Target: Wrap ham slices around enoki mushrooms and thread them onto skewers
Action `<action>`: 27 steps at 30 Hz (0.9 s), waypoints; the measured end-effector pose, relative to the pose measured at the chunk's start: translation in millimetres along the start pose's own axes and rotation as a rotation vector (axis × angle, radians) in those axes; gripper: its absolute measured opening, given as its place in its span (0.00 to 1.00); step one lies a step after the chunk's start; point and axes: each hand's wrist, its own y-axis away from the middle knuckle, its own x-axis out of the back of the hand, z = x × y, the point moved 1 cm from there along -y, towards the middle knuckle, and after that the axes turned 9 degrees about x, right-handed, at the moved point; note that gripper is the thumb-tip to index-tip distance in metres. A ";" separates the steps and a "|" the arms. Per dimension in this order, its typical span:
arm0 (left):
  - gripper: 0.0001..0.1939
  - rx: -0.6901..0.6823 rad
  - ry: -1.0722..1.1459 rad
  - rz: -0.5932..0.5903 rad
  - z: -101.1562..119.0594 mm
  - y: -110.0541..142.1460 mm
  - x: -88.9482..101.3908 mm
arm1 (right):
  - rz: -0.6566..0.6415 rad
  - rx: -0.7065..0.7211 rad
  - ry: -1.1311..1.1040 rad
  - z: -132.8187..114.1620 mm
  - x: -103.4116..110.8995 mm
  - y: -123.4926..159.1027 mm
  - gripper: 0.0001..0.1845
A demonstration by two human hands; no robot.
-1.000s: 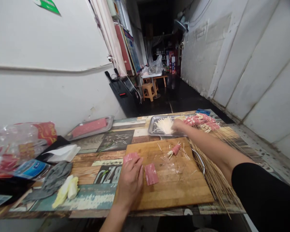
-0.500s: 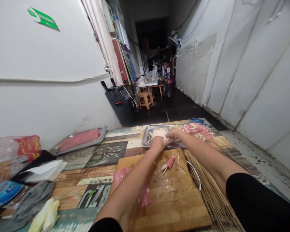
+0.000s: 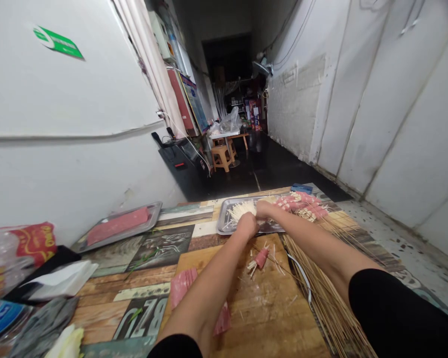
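Note:
A bunch of pale enoki mushrooms (image 3: pixel 240 211) lies fanned out over a metal tray (image 3: pixel 221 224) at the table's far side. My left hand (image 3: pixel 248 225) is closed on the near end of the bunch. Just right of it, my right hand (image 3: pixel 264 209) is closed at the bunch's other edge, its fingertips partly hidden. Nearer me, a wooden cutting board (image 3: pixel 272 313) holds one meat roll (image 3: pixel 262 258) with enoki ends sticking out. Thin pink meat slices (image 3: pixel 183 285) lie on the board's left, partly under my left forearm.
Finished meat-and-enoki rolls (image 3: pixel 302 203) are piled right of the tray. Bamboo skewers (image 3: pixel 328 298) run along the board's right side. At left stand a tray with a meat slab (image 3: pixel 118 224), a grey cloth (image 3: pixel 47 323), white paper (image 3: pixel 63 279) and a cabbage piece (image 3: pixel 67 342).
My hands, together at the root end of the enoki bunch before, are now slightly apart, the left lower and the right shifted left. The view has turned a little.

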 end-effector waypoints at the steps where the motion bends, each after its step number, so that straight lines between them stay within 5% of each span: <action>1: 0.17 -0.003 -0.009 -0.005 1.2 -1.6 0.5 | -0.016 -0.007 -0.011 -0.1 2.8 0.5 0.16; 9: 0.08 -0.104 -0.027 0.016 2.7 7.5 24.1 | 0.054 -0.043 -0.262 19.4 47.9 37.2 0.10; 14: 0.20 -0.090 0.018 0.303 -16.1 41.3 57.1 | 0.061 0.076 -0.430 30.7 75.2 75.9 0.13; 17: 0.21 -0.302 0.038 0.552 -20.5 64.7 72.8 | -0.017 0.149 -0.487 26.2 79.9 96.4 0.14; 19: 0.27 -0.448 0.046 0.603 -18.7 77.1 76.5 | -0.089 0.195 -0.504 17.7 80.1 109.0 0.13; 22: 0.29 -0.485 0.156 0.438 -14.4 87.6 76.4 | -0.182 0.260 -0.491 1.3 80.3 127.5 0.11; 27: 0.12 -0.548 0.507 -0.015 -8.1 104.4 90.9 | -0.266 0.378 -0.317 -18.6 90.4 159.7 0.10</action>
